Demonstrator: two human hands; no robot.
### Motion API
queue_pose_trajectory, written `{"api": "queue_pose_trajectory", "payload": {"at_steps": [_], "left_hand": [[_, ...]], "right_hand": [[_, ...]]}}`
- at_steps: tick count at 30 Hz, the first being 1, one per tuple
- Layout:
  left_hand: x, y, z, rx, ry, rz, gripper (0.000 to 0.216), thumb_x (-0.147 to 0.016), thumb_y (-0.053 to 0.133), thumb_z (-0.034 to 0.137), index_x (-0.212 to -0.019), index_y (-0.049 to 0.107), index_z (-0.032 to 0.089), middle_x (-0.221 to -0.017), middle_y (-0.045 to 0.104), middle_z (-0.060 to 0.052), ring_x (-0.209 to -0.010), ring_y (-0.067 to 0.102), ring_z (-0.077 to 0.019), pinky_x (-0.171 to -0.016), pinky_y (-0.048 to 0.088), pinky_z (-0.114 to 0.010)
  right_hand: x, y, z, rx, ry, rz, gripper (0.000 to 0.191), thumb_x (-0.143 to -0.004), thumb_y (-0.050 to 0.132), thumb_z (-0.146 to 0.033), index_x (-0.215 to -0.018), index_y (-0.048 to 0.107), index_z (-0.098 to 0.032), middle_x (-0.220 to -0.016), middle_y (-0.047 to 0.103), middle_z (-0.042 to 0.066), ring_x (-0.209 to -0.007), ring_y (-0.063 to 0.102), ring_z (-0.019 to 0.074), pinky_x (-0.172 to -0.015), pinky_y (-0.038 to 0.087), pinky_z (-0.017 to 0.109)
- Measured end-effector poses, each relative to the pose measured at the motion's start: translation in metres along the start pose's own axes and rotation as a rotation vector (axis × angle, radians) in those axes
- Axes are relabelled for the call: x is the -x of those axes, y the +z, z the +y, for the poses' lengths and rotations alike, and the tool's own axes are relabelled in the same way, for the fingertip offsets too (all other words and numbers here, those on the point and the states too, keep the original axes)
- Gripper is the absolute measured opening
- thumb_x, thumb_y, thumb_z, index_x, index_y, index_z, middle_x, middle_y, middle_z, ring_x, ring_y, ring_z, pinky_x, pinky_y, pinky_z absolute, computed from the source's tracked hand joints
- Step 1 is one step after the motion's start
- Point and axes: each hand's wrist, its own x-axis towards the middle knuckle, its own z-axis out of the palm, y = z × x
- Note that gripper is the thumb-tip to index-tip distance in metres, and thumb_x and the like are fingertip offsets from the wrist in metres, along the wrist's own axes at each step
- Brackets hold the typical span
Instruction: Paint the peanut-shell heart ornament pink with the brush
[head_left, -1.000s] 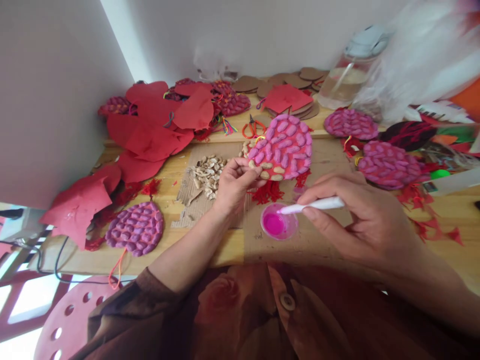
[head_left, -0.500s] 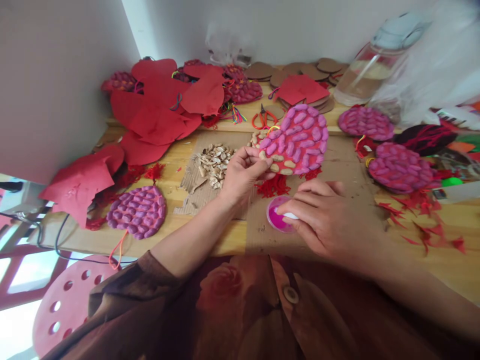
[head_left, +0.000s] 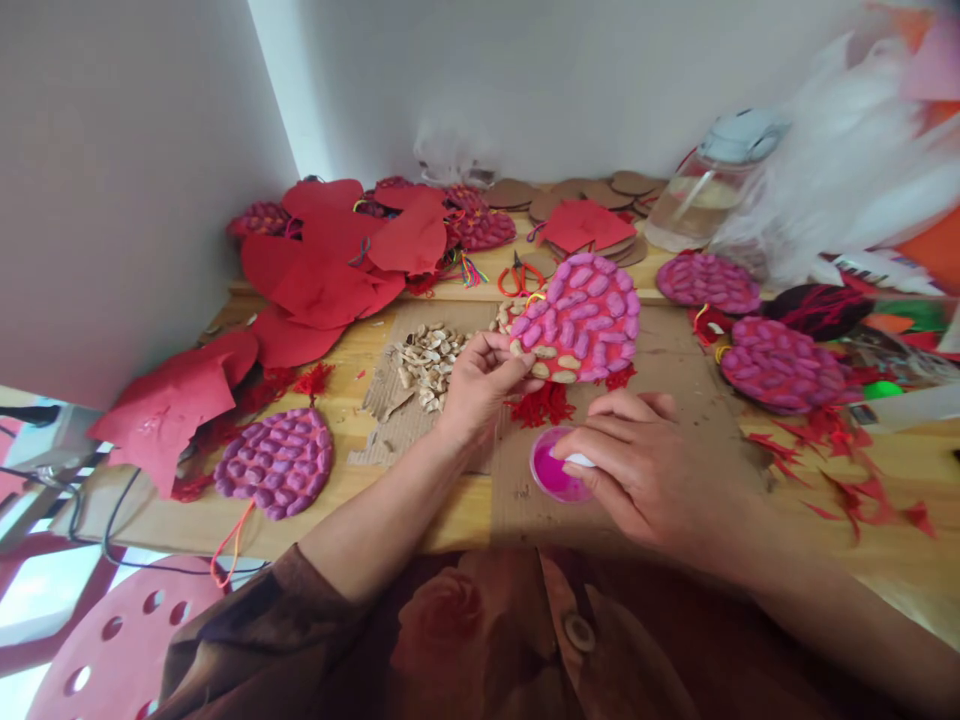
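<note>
My left hand [head_left: 487, 385] is closed on the lower left edge of a heart-shaped peanut-shell ornament [head_left: 589, 315]. Pink-painted shells cover most of its red face, while a few shells near my fingers are plain tan. A yellow loop shows at its left, and a red tassel [head_left: 544, 403] hangs below it. Pinched in my right hand [head_left: 637, 460] is a white-handled tool [head_left: 580, 460], its tip hidden by the fingers. This hand is over the right side of a small round tub of pink paint [head_left: 551, 485] standing on cardboard.
Loose peanut shells [head_left: 431, 365] lie left of my left hand. Red paper pieces [head_left: 322, 270] pile up at the back left. Orange-handled scissors [head_left: 520, 277] lie behind the ornament. Finished ornaments [head_left: 784, 362], a water bottle [head_left: 701, 185] and red scraps [head_left: 862, 500] are at right.
The view has tilted upward, so the table sits lower in the picture. Both hands keep their holds, with little movement between them.
</note>
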Motion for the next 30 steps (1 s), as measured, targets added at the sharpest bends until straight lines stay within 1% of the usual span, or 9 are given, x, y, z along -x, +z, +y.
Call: {"api": "queue_pose_trajectory", "payload": {"at_steps": [3, 6, 8, 11, 14, 17, 20, 24, 30], "left_hand": [[0.000, 0.000, 0.001, 0.014, -0.015, 0.003, 0.047, -0.062, 0.094, 0.029, -0.087, 0.056, 0.019, -0.070, 0.066, 0.006, -0.061, 0.069, -0.0113, -0.058, 0.062, -0.023], [0.001, 0.001, 0.002, 0.008, -0.026, -0.002, 0.047, -0.063, 0.094, 0.030, -0.086, 0.055, 0.019, -0.071, 0.067, 0.005, -0.062, 0.070, -0.0112, -0.058, 0.061, -0.022], [0.002, 0.002, 0.003, 0.004, -0.029, -0.011, 0.048, -0.062, 0.094, 0.030, -0.086, 0.055, 0.019, -0.071, 0.068, 0.005, -0.063, 0.071, -0.0119, -0.059, 0.061, -0.022], [0.003, 0.002, 0.003, 0.002, -0.034, -0.032, 0.050, -0.061, 0.095, 0.029, -0.088, 0.055, 0.019, -0.071, 0.068, 0.005, -0.066, 0.073, -0.0133, -0.060, 0.062, -0.022], [0.003, 0.001, 0.002, 0.000, -0.033, -0.057, 0.049, -0.063, 0.095, 0.028, -0.090, 0.055, 0.020, -0.073, 0.071, 0.004, -0.069, 0.074, -0.0139, -0.062, 0.062, -0.022], [0.004, 0.001, 0.002, 0.003, -0.035, -0.080, 0.047, -0.064, 0.095, 0.028, -0.090, 0.056, 0.019, -0.075, 0.072, 0.003, -0.070, 0.075, -0.0138, -0.064, 0.063, -0.022], [0.005, 0.003, 0.003, 0.006, -0.032, -0.088, 0.046, -0.064, 0.095, 0.028, -0.089, 0.057, 0.019, -0.074, 0.072, 0.003, -0.070, 0.076, -0.0141, -0.064, 0.063, -0.022], [0.007, 0.004, 0.002, -0.029, -0.008, -0.090, 0.043, -0.067, 0.094, 0.030, -0.088, 0.058, 0.018, -0.075, 0.072, 0.002, -0.072, 0.076, -0.0144, -0.065, 0.063, -0.022], [0.006, 0.002, -0.003, -0.100, 0.064, -0.073, 0.043, -0.068, 0.094, 0.031, -0.090, 0.059, 0.018, -0.077, 0.072, 0.001, -0.071, 0.075, -0.0148, -0.066, 0.064, -0.024]], "right_hand": [[0.006, -0.011, 0.011, -0.099, 0.039, 0.071, 0.011, -0.096, 0.057, -0.021, -0.104, 0.065, -0.024, -0.091, 0.071, 0.000, -0.096, 0.059, 0.0215, -0.083, 0.037, 0.040], [0.012, -0.025, 0.019, -0.234, 0.066, 0.178, 0.012, -0.096, 0.060, -0.024, -0.106, 0.067, -0.026, -0.096, 0.072, 0.000, -0.092, 0.064, 0.0191, -0.080, 0.046, 0.036], [0.014, -0.032, 0.021, -0.284, 0.171, 0.293, 0.013, -0.095, 0.063, -0.027, -0.107, 0.069, -0.027, -0.095, 0.073, 0.001, -0.084, 0.066, 0.0180, -0.072, 0.048, 0.033], [0.012, -0.033, 0.018, -0.276, 0.344, 0.532, 0.012, -0.094, 0.066, -0.029, -0.105, 0.071, -0.028, -0.089, 0.072, 0.001, -0.073, 0.064, 0.0168, -0.059, 0.045, 0.032], [0.004, -0.026, 0.016, -0.244, 0.367, 0.679, 0.012, -0.094, 0.066, -0.027, -0.105, 0.071, -0.028, -0.088, 0.071, 0.001, -0.073, 0.064, 0.0160, -0.061, 0.048, 0.031], [-0.005, -0.017, 0.016, -0.216, 0.311, 0.702, 0.016, -0.092, 0.068, -0.025, -0.108, 0.069, -0.027, -0.093, 0.071, 0.001, -0.080, 0.066, 0.0174, -0.075, 0.053, 0.034], [-0.011, -0.010, 0.016, -0.134, 0.293, 0.681, 0.016, -0.091, 0.069, -0.025, -0.107, 0.068, -0.028, -0.093, 0.072, 0.001, -0.086, 0.069, 0.0207, -0.085, 0.054, 0.039], [-0.014, -0.005, 0.015, -0.096, 0.317, 0.649, 0.015, -0.092, 0.067, -0.028, -0.107, 0.068, -0.029, -0.094, 0.073, 0.002, -0.087, 0.070, 0.0231, -0.083, 0.054, 0.040], [-0.016, -0.002, 0.017, -0.064, 0.296, 0.631, 0.015, -0.091, 0.068, -0.027, -0.107, 0.068, -0.027, -0.098, 0.074, 0.002, -0.088, 0.071, 0.0222, -0.080, 0.054, 0.037]]}}
